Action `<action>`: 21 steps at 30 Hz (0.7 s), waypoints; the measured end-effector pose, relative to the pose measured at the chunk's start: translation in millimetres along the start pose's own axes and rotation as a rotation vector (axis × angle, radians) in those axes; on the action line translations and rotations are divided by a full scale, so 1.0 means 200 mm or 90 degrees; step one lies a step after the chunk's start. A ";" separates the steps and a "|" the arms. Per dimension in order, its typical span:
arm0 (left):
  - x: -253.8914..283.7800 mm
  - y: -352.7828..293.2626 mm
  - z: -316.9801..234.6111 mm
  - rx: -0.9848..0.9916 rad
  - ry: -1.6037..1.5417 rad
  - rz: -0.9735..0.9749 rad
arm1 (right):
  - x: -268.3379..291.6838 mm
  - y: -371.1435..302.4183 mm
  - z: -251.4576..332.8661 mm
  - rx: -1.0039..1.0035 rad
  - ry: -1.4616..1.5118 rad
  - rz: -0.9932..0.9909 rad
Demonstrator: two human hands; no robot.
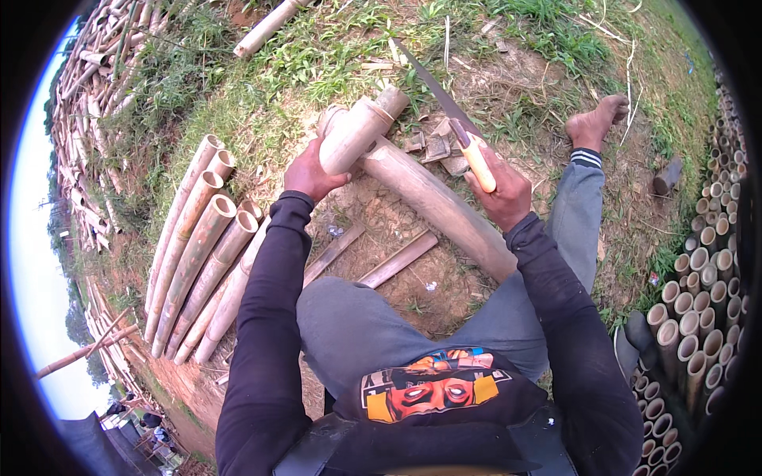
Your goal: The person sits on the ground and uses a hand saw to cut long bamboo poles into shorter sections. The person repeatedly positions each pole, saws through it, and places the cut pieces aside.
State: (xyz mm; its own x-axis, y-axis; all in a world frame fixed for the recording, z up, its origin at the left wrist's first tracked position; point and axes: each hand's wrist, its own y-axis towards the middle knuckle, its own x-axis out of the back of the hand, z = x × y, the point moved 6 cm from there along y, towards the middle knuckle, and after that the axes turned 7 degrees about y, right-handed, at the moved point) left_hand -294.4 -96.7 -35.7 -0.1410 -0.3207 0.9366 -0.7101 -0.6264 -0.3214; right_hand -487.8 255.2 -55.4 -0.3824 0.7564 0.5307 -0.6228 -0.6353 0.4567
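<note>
My left hand (311, 173) is closed around the near end of a short, thick bamboo piece (355, 136). This piece lies slanting across a longer bamboo log (440, 202), which runs from the upper middle down toward my right leg. My right hand (505, 189) grips the pale wooden handle of a hand saw (435, 86). Its long dark blade tapers away up and to the left, apart from the bamboo; teeth are too small to make out. Bamboo offcuts (436, 149) lie on the ground between the log and the blade.
Several cut bamboo tubes (202, 246) lean in a row at my left. A big stack of tubes (698, 317) rises at the far right. Split bamboo slats (399, 259) rest before my knees. My bare foot (597, 119) extends right; a bamboo heap (91, 127) stands far left.
</note>
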 end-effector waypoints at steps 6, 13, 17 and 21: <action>0.11 -0.39 -0.01 -0.182 0.051 -0.424 | -0.15 0.06 0.00 -0.078 -0.065 0.195; -0.42 -1.25 0.74 0.226 -0.429 -0.373 | -0.83 0.63 -0.12 -0.244 0.321 0.210; -0.78 -1.58 1.30 0.678 -0.906 -0.612 | -0.99 0.75 -0.14 -0.377 0.292 0.222; -0.94 -1.62 1.62 0.690 -1.323 -0.834 | -0.80 0.64 0.03 -0.321 0.313 0.131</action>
State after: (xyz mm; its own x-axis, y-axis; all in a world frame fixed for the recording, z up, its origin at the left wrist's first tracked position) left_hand 185.6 -64.1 -153.7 0.6347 0.7176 -0.2869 0.5000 -0.6644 -0.5555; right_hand -502.5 51.1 -78.5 -0.7134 0.6876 0.1348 -0.6988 -0.7124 -0.0649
